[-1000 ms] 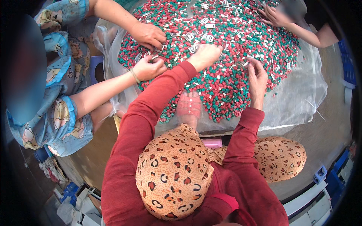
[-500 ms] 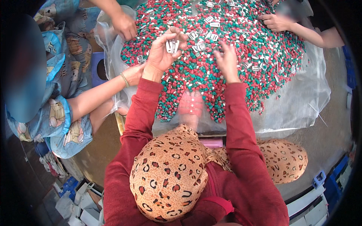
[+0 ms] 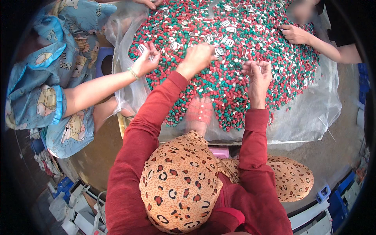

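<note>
A wide heap of small red, green and white pieces (image 3: 229, 84) lies in front of me. My left hand (image 3: 197, 58) is over it, back upward, fingers pointing right beside a white slotted, buckle-like piece (image 3: 218, 51). Its fingertips are partly hidden and smeared, so I cannot tell whether they grip anything. To the right, my right hand (image 3: 259, 74) is raised above the heap with its fingers curled and pinched together. What they hold, if anything, is too small to name. More white slotted pieces (image 3: 231, 29) lie scattered on top.
On the left, a co-worker's hand (image 3: 147, 62) with a bracelet holds a white slotted piece (image 3: 142, 48). Other people's hands are at the top (image 3: 150, 3) and right (image 3: 295, 34). Clear plastic sheeting (image 3: 301, 125) lies under the heap. My foot in a pink sandal (image 3: 199, 109) rests at its near edge.
My left hand, earlier palm up with white slotted pieces, has turned over and moved right and down. My right hand has shifted right and curled. The bracelet-wearing hand has come out from behind my left arm.
</note>
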`<control>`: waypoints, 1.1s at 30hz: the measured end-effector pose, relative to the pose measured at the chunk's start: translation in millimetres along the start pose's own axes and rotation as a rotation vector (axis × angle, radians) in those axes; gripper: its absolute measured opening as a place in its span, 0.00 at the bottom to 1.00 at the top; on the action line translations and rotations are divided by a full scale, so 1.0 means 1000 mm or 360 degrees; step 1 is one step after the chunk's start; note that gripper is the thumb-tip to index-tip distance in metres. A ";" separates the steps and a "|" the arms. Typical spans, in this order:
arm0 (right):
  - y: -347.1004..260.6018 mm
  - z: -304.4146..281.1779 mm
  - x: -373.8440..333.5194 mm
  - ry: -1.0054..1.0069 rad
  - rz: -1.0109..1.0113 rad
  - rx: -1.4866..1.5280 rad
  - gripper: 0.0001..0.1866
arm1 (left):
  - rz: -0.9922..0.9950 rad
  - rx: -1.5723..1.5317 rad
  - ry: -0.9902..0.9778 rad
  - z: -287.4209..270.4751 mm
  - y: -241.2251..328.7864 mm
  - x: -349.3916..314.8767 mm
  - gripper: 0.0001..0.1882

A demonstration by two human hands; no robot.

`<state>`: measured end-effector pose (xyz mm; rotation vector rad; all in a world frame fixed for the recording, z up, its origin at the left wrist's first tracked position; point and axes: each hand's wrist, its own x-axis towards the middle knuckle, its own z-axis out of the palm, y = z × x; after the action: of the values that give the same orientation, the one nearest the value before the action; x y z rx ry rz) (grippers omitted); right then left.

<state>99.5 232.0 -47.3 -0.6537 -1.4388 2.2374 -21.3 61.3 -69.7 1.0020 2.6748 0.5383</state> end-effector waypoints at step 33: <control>-0.019 0.027 -0.017 0.0088 0.0413 0.0513 0.23 | -0.0212 -0.0599 0.0432 -0.035 -0.026 -0.012 0.17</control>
<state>99.2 209.8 -16.8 -0.8212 -0.9794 2.5501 -39.5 26.3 -48.2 0.6802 2.6872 1.1666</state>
